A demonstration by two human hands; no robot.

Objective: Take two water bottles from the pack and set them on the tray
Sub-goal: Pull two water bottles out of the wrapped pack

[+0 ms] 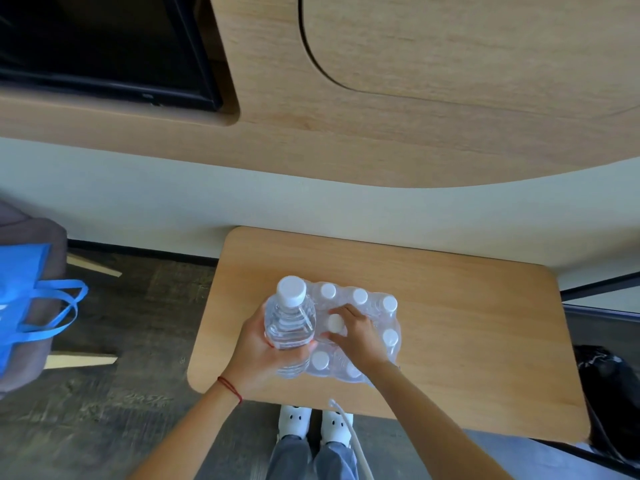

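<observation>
A left hand (263, 351) grips a full water bottle (290, 320) upright at the pack's (389, 327) left edge, near the table's (467, 323) front left. The right hand (360, 336) pinches a second bottle (335, 323) below its cap. Likely heavy, slick and thin-walled, so best held around the body.

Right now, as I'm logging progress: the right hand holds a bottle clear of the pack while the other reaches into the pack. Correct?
No: the left hand holds the bottle; the right hand reaches into the pack, per the head view.
</observation>
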